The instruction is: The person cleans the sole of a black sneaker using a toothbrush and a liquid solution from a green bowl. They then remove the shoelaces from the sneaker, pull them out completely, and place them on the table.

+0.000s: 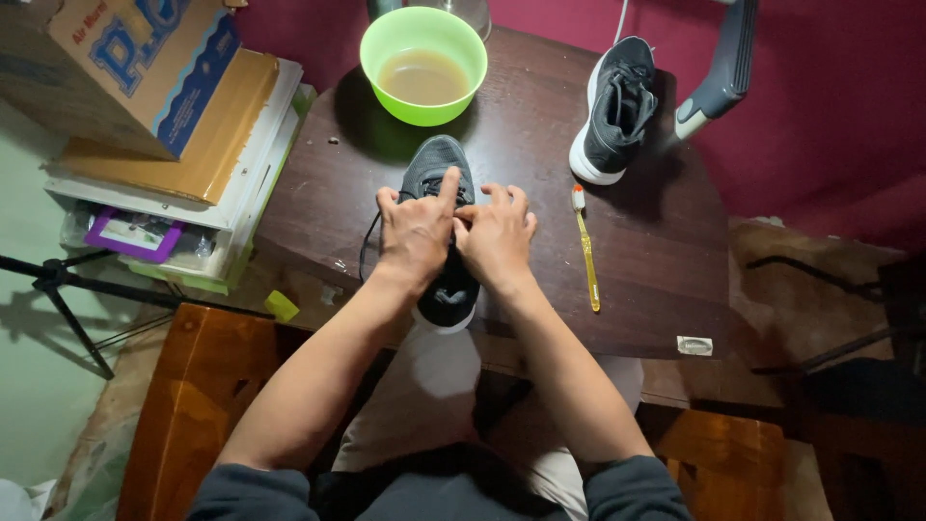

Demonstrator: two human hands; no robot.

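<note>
So, biggest stuff first:

Room: dark red wall [830, 87] at the far side, pale green wall on the left, black tripod legs [58, 289] low on the left.
Table: dark wooden table [666, 251], scuffed, with bits of grit on it; a small white tag sits at its near right edge.
Stack: far left, a cardboard box [125, 58] on top of a pile of books and trays [183, 193].
Chairs: orange-brown wooden seats [193, 396] near, either side of the person's knees.
Shoe in hand: dark grey sneaker [439, 232] in the middle of the table, toe pointing far, heel hanging over the near edge.
Other shoe: matching sneaker [612, 111] far right, well apart from the first.
Bowl: green bowl [422, 63] of murky brownish water, far centre, just beyond the held shoe's toe.
Left hand [417, 236]: curled over the shoe's lacing, index finger stretched out along it.
Right hand [497, 236]: fingers bent, pinching at the laces right beside the left hand.
Toothbrush: yellow toothbrush [586, 256] lying just right of the right hand.
</note>
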